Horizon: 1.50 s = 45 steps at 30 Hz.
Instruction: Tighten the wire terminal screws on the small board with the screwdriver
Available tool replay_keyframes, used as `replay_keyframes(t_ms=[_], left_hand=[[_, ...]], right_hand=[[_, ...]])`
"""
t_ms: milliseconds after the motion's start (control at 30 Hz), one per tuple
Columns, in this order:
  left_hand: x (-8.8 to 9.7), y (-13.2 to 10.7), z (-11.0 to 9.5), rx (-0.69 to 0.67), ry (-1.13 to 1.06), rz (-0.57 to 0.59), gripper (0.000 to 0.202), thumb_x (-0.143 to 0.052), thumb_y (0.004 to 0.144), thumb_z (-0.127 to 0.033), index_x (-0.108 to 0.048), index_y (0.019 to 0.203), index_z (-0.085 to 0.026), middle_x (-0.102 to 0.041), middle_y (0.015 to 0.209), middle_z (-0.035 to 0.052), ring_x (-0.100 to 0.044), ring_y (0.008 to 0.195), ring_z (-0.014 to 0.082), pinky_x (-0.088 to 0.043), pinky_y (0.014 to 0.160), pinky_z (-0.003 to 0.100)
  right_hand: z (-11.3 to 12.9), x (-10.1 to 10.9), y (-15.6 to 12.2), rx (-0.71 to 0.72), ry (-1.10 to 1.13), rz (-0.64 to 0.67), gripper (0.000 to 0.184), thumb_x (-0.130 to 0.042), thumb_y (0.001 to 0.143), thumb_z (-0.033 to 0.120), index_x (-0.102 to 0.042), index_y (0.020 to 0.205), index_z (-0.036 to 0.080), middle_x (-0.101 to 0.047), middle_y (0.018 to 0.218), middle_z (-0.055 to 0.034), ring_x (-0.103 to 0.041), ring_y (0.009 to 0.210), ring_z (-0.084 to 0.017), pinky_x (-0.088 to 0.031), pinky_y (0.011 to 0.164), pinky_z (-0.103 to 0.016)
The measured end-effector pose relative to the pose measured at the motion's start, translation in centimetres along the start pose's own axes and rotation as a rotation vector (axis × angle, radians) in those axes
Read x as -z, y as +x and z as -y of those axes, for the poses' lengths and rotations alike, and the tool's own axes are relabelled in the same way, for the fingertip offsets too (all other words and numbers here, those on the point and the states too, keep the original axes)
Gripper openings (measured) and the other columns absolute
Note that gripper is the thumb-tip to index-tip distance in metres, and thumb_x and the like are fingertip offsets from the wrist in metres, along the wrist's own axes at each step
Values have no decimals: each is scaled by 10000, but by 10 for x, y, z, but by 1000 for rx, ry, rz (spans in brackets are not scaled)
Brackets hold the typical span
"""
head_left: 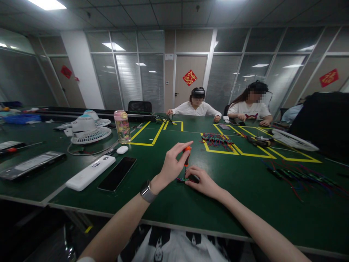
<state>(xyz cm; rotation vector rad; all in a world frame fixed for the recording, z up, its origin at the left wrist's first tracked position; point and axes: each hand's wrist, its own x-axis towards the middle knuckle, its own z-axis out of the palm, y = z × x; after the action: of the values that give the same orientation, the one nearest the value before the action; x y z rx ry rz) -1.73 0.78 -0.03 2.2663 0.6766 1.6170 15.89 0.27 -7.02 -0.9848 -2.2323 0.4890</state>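
Note:
My left hand (pixel 172 164), with a watch on its wrist, pinches the orange top of a small screwdriver (pixel 187 155) that stands upright on the green table (pixel 163 203). Its tip meets a small part with coloured wires (pixel 183 179). My right hand (pixel 203 181) lies over that part and presses it to the table, fingers curled on it.
To the left lie a black phone (pixel 117 173), a white power bank (pixel 90 172), a white mouse (pixel 122 149), a pink-capped bottle (pixel 122 126) and white fans (pixel 88 128). Wire bundles (pixel 217 140) sit in yellow-taped boxes. More wires (pixel 300 176) lie right. Two people sit opposite.

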Motion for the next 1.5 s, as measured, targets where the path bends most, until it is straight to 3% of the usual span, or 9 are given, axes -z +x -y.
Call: replay_keyframes(t_ms=[133,233,400,600,800,1033,1133,1300,1500], left_hand=[[2,-2,4,-100,317,-92,236,-590,897,-366,-667,1046,-201,-541,894,46,-550,814,164,-476,741,285],[5,-2,5,-193,517,-7,286,-456,950,-282,-616,1162,-176,-579,968,90,-557,892,204,-468,793,332],[4,0,5,-266,541,40,396,-365,969,-163,-440,1357,-146,-600,1198,122,-558,1086,209,-445,932,352],[4,-1,5,-336,643,18,313,-490,949,-308,-566,1208,-150,-653,1002,108,-598,916,224,-482,815,361],[3,1,1,-373,618,44,422,-334,955,-120,-439,1364,-124,-583,1287,147,-544,1178,225,-441,993,376],[2,-1,5,-329,611,-3,304,-500,945,-318,-586,1192,-163,-655,986,105,-603,931,224,-483,836,370],[1,-3,2,-292,518,-12,283,-488,949,-307,-610,1160,-162,-640,981,104,-584,923,219,-479,822,364],[-2,-1,-2,-106,150,3,356,-339,984,-169,-557,1264,-196,-622,1200,95,-557,1128,197,-449,978,367],[-2,3,3,136,-95,-108,188,-586,890,-219,-677,1052,-191,-623,962,46,-602,869,149,-494,805,270]], right_hand=[[1,0,0,-7,-2,-5,52,-678,800,178,-648,841,191,-607,940,-47,-587,888,-202,-481,840,-339],[0,0,0,-4,1,0,54,-676,804,178,-649,849,188,-607,940,-48,-586,888,-202,-478,838,-336],[-2,0,-1,4,5,1,49,-671,810,183,-650,853,189,-606,943,-47,-584,887,-198,-476,833,-328],[-1,-1,0,2,2,-3,53,-674,801,173,-647,841,192,-605,935,-41,-584,877,-194,-475,832,-328],[-2,-2,0,11,5,-3,32,-663,817,190,-642,841,192,-605,929,-44,-583,872,-193,-478,827,-328],[-2,0,0,5,-9,1,35,-671,815,199,-645,838,195,-605,935,-41,-585,879,-196,-477,831,-329],[-2,-1,0,2,-5,-4,49,-681,806,186,-640,833,193,-606,931,-38,-584,878,-195,-475,834,-330],[-4,-1,0,17,-2,3,42,-671,820,204,-643,850,194,-605,936,-43,-588,882,-196,-479,825,-326],[-3,0,0,6,2,10,46,-676,818,202,-655,859,199,-604,956,-47,-589,905,-201,-482,850,-337]])
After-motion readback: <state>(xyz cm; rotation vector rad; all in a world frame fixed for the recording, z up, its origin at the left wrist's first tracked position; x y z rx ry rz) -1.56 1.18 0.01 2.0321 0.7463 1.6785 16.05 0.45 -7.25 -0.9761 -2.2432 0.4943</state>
